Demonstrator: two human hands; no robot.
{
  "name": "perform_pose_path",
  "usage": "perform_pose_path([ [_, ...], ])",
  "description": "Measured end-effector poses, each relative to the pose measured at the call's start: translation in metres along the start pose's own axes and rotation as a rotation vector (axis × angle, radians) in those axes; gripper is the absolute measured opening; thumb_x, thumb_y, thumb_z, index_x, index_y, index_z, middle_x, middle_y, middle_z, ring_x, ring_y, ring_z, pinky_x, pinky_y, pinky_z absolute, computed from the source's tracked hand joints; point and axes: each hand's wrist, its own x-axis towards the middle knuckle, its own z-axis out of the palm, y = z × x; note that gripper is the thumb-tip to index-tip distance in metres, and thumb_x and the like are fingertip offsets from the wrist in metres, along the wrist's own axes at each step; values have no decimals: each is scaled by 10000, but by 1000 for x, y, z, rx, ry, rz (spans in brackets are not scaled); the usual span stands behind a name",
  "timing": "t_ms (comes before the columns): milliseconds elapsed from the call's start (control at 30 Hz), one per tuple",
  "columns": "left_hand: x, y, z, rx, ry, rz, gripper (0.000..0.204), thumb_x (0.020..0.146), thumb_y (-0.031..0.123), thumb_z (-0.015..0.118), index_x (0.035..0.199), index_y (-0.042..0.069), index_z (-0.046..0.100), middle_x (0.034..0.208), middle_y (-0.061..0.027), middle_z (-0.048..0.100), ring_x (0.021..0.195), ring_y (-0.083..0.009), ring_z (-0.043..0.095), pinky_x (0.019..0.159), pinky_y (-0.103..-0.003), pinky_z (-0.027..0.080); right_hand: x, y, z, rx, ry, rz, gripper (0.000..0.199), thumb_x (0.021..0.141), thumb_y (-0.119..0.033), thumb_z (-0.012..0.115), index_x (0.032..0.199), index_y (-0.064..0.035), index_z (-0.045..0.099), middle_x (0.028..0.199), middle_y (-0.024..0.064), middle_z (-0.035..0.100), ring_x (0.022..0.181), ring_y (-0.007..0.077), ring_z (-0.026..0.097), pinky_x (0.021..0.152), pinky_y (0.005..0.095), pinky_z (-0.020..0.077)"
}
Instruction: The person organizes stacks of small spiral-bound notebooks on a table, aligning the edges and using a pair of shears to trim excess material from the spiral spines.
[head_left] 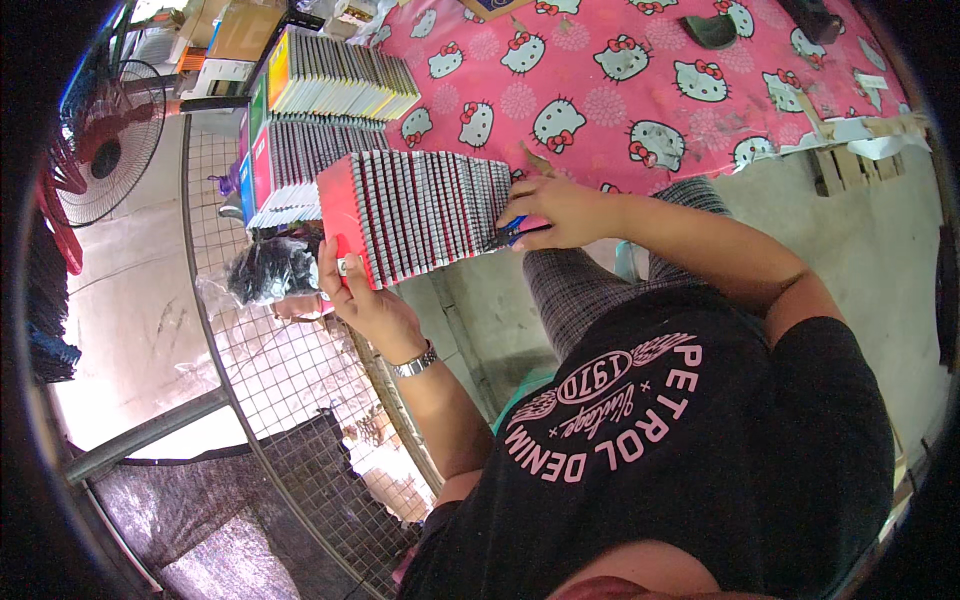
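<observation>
- Two hands are clamped on one row of spiral-bound notebooks (420, 215), held like a long block just off the edge of the pink cartoon-cat tablecloth (600, 110).
- Long axis of the row runs L–R across the view, slightly tilted; wire spines face up twd the camera, red cover shows at the L end.
- Left hand (365, 295) is set at the L/lower end, fingers curled up against the red cover, thumb on the front; closed on the row.
- Right hand (560, 210) is pressed to the R end, fingers partly closed; a small blue-handled tool (515, 228) is pinched in it too, type can't be told.
- Row thus lies betw. both hands, each touching an end; neither hand is clearly nearer.
- Materials: glossy card covers, thin metal coils, ribbed look overall.
- Behind it, more notebook stacks (330, 110) are lined up on the table, spines alike, covers yellow/green/pink.
- Below L: wire-mesh rack (290, 370), clear bag of dark bits (270, 270) beside the L hand.
- A metal wristwatch (415, 362) is worn on the L wrist.
- Far L: standing fan (105, 150), well apart.
</observation>
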Motion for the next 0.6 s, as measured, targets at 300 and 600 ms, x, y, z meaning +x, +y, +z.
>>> perform_pose_path([
  [300, 1, -4, -3, 19, -13, 21, 298, 929, 118, 565, 1201, -2, 558, 1276, -91, 531, 1166, -173, 493, 1020, -332, 369, 15, -2, -1, 77, -339, 237, 255, 861, -300, 620, 1031, -118, 673, 894, 98, 632, 960, 281, 617, 1107, 591, 34],
  [600, 0, -3, -3, -22, -4, -10, 312, 933, 142, 568, 1209, -1, 550, 1264, -104, 546, 1151, -170, 508, 1002, -323, 386, 15, -2, 0, 213, -337, 367, 292, 843, -330, 631, 1010, -96, 679, 910, 124, 633, 950, 310, 612, 1039, 567, 148],
])
